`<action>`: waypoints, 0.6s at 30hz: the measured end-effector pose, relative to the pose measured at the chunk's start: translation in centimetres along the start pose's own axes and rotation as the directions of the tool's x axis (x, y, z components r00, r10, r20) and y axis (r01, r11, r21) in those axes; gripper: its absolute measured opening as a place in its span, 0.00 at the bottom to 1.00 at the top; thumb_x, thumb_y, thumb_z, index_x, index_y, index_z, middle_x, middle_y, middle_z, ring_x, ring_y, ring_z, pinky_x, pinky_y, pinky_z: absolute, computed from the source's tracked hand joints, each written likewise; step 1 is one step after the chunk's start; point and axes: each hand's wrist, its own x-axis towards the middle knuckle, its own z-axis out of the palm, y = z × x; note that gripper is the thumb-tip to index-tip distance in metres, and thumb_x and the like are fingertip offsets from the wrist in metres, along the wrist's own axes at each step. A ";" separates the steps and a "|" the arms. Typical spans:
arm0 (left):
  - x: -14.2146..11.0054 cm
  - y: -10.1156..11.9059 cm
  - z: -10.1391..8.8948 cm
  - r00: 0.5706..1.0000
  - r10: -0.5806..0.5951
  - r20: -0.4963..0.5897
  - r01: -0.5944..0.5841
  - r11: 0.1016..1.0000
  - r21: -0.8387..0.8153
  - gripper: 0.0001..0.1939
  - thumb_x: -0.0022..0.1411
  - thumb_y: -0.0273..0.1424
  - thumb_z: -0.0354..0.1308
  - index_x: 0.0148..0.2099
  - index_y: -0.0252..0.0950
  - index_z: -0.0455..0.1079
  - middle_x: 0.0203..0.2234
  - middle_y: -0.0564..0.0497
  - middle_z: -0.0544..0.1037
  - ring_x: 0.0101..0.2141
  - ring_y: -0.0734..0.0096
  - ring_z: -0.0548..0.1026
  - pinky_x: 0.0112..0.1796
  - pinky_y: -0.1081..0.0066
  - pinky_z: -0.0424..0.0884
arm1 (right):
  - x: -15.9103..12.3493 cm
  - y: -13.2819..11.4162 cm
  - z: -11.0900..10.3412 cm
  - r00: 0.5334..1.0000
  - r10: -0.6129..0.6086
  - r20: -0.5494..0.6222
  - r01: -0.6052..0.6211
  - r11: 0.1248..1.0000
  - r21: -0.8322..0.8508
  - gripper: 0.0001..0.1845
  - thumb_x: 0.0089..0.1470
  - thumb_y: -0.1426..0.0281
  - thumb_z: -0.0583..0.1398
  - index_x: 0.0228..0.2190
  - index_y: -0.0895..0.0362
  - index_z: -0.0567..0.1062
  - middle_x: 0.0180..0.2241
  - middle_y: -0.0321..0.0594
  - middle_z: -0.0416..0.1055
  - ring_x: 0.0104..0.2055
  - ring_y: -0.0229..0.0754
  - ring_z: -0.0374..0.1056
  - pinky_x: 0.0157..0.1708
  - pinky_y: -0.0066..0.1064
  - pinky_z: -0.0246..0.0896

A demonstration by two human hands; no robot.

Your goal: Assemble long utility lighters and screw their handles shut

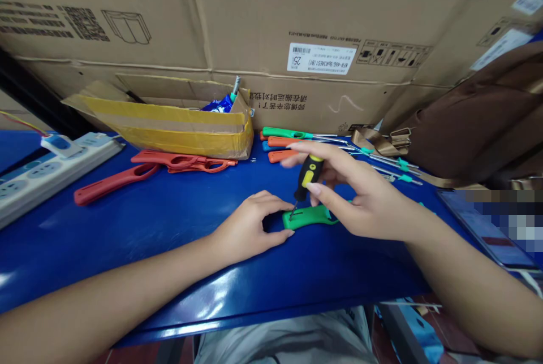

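Observation:
A green lighter (306, 217), the long-handled kind, lies on the blue table in front of me. My left hand (252, 222) pinches its left end between thumb and fingers. In my right hand (354, 189) is a small black-and-yellow screwdriver (309, 174), tilted, its tip down at the left part of the green handle. Whether the tip sits in a screw is too small to tell. The right hand hides part of the lighter's right end.
Red lighter casings (116, 183) lie at the left, near a white power strip (46, 166). Behind stands a taped cardboard box (178, 129). Several lighters with metal stems (282, 142) lie behind my right hand. A phone (487, 234) and a brown bag (470, 121) are at the right.

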 end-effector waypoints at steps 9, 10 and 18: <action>0.0 0.0 0.0 1.000 -0.008 -0.007 0.008 1.000 0.010 0.17 0.58 0.28 0.69 0.50 0.36 0.77 0.41 0.49 0.82 0.43 0.61 0.78 0.48 0.61 0.72 | 0.4 -0.6 -0.2 0.984 -0.162 -0.068 0.143 0.963 -0.230 0.20 0.67 0.73 0.54 0.59 0.57 0.68 0.54 0.47 0.75 0.47 0.42 0.76 0.49 0.34 0.72; 0.0 0.0 0.1 1.000 -0.008 -0.005 0.008 1.000 0.009 0.17 0.58 0.29 0.69 0.50 0.36 0.77 0.42 0.48 0.82 0.44 0.61 0.78 0.48 0.61 0.72 | 0.4 -0.6 -0.3 0.986 -0.157 -0.053 0.145 0.972 -0.184 0.20 0.67 0.74 0.53 0.59 0.57 0.69 0.51 0.45 0.77 0.42 0.39 0.77 0.46 0.31 0.73; 0.0 -0.2 0.2 1.000 -0.001 0.005 0.001 1.000 0.019 0.17 0.59 0.29 0.68 0.51 0.37 0.76 0.43 0.48 0.82 0.44 0.61 0.77 0.48 0.61 0.72 | 0.5 0.8 0.9 0.932 -0.242 -0.269 0.180 0.955 -0.236 0.18 0.66 0.67 0.58 0.56 0.56 0.72 0.50 0.49 0.76 0.35 0.39 0.74 0.35 0.32 0.72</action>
